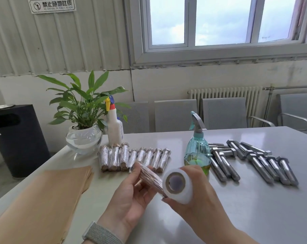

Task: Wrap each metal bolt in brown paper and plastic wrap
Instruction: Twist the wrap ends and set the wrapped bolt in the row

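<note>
Bolt wrapped in brown paper and clear film [150, 178] sits above the near table, pinched by the left hand [131, 196]; right hand [195, 189] curls around a white plastic-wrap roll [178, 184] touching it. Wrapped bolts [133, 158] lie farther left, bare steel bolts [251, 161] right, brown paper sheets [43, 199] near left.

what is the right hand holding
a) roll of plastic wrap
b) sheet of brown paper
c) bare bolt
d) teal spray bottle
a: the right hand grips the white roll of plastic wrap, beside the paper-wrapped bolt held in the left hand.
</note>
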A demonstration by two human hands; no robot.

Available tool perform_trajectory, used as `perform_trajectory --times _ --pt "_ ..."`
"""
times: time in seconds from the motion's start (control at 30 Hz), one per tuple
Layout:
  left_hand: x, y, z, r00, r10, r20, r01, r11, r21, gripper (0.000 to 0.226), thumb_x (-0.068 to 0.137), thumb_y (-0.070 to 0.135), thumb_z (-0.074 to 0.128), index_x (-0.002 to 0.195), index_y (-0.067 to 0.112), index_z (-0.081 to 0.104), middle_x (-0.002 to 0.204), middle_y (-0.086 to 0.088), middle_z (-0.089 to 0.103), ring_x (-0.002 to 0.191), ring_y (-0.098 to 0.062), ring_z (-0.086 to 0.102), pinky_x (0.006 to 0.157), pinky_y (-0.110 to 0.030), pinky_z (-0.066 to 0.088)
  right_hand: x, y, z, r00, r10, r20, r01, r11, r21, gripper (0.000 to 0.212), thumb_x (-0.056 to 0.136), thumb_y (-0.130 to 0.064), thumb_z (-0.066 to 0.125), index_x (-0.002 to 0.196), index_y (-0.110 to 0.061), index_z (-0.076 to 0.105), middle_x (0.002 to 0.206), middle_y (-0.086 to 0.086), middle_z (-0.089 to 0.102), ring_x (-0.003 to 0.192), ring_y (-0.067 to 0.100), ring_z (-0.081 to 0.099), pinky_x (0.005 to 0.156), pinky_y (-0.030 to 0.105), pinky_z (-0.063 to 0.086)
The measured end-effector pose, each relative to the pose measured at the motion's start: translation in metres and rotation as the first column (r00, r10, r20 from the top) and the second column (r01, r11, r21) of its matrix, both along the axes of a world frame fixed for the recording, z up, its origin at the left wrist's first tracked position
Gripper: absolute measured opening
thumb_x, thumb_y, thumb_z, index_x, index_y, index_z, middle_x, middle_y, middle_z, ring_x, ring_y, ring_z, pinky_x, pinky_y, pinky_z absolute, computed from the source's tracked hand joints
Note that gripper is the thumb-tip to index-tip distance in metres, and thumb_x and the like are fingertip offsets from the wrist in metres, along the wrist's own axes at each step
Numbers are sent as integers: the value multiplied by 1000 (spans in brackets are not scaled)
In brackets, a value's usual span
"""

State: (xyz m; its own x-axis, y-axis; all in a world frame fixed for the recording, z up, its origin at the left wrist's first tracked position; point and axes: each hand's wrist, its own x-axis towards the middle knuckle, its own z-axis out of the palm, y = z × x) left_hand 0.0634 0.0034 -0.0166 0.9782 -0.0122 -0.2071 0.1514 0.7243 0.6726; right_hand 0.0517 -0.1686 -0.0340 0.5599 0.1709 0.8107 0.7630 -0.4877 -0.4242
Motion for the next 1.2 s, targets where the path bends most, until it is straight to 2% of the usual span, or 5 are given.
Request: perform_trajectory --times 0.17,0.37,0.73,0.97,1.2 --pt "-3 -9 -1 999 28 31 -27 999 -42 36 83 35 65 90 0 64 86 -19 71 72 -25 72 60 -33 60 -2 9 7 941 -59 -333 155 950 270 74 54 -20 88 98 -53 38 90 -22 62 82 -2 59 67 8 46" --pt "-4 -29 -4 968 102 228 -105 994 1 66 90 42 50 134 -5 40 116 -24 68 110 -32 65 92 -42 50 0 4 11 610 449 -653 99 775 624 63 47 -20 83 104 -15 57 76 6 71 69 24 69 58 36 55" --pt "-8 -22 0 843 255 475 -409 876 256 42 85 60 50 99 20 51 53 -3 41 38 -18 43 40 -27 41 -25 12 19 83 749 -658 117 648 752 68 58 -28 72 116 3 57 80 18 58 68 28 59 55 32 52" --pt "-4 -8 -3 908 131 399 -280 897 342 54 100 53 25 104 13 61 49 -4 35 32 -17 32 35 -19 28 -22 6 19 192 607 -771 11 784 620 57 56 -33 79 106 -10 63 83 5 68 75 20 67 70 37 56" --pt "-3 -18 -9 906 -207 370 -63 798 599 59 82 69 56 97 12 58 56 -9 48 38 -19 42 37 -22 35 -14 -9 28 272 525 -806 51 829 557 59 61 -47 86 104 -13 63 68 0 67 62 14 66 55 26 50"
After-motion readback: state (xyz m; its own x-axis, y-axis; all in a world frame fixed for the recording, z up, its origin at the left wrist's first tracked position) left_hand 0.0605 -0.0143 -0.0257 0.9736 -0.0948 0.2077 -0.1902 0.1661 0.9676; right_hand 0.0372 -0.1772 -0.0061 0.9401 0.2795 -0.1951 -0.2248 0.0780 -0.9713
